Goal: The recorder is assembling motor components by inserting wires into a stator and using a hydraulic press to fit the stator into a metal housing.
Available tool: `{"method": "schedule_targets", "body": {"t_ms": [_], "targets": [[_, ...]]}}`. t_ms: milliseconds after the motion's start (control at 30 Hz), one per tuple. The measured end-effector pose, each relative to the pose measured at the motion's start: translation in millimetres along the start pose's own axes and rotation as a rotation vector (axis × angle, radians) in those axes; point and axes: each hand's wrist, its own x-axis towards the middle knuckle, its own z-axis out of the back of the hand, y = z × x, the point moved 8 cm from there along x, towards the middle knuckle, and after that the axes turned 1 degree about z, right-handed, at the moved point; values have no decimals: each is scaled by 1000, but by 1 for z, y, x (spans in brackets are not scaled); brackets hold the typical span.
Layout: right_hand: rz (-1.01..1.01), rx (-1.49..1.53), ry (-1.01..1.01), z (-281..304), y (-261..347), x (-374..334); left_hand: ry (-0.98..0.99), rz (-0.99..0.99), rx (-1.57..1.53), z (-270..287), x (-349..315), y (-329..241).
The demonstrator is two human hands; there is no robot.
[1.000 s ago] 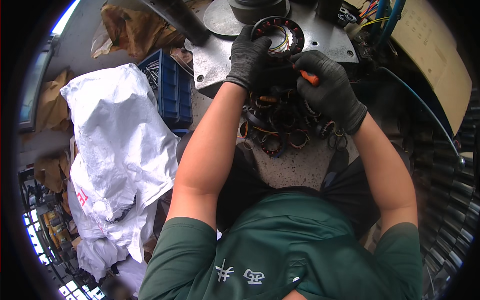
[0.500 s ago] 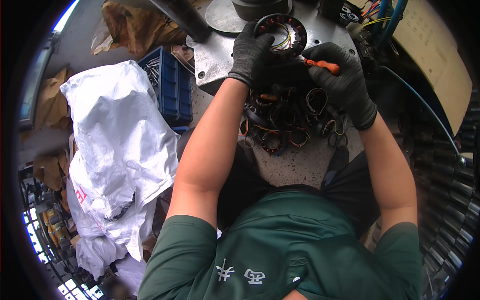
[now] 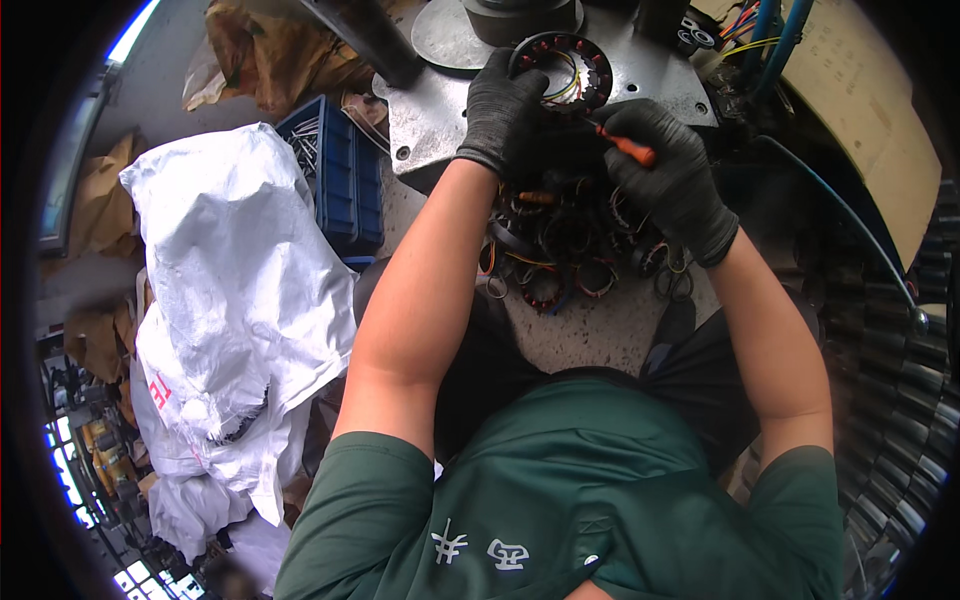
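My left hand (image 3: 503,115), in a dark grey glove, grips the left side of a black ring-shaped motor stator (image 3: 598,72). Red windings sit around the ring, and thin yellow, green and red wires cross its opening. The ring is tilted up above the front edge of a metal machine plate (image 3: 430,118). In my gloved right hand (image 3: 665,165) is a screwdriver (image 3: 632,148) with an orange handle. Its thin shaft points up and left to the lower rim of the stator; whether the tip touches cannot be made out.
Several wired stators (image 3: 545,285) lie heaped on the floor below the plate. To the left stand a white woven sack (image 3: 235,220) and a blue bin (image 3: 350,190) with metal pins. A cardboard sheet (image 3: 860,110) and a blue hose (image 3: 850,210) are at the right, beside stacked metal parts (image 3: 900,420).
My right hand and the screwdriver have moved a little left and down, and the screwdriver's handle now slants more steeply. The left hand and stator stay almost where they were.
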Motion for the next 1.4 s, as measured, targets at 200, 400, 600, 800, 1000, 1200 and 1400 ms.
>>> {"method": "schedule_targets", "body": {"t_ms": [200,400,600,800,1000,1200,1400], "targets": [[158,-199,91,-14,15,-7,2,-18,42,3,1,3],[24,-105,52,-10,7,-3,33,1,-89,-2,-1,2],[122,-307,103,-26,-1,-3,21,-86,58,-6,-10,-11],[-26,6,45,17,17,0,47,42,-141,-5,-21,-8],[-177,351,2,56,31,-15,126,194,-331,-9,-57,-15],[-175,366,111,52,54,-22,168,290,-532,-11,-81,-30],[-145,288,144,53,65,-29,198,253,-439,-16,-91,-47]]}}
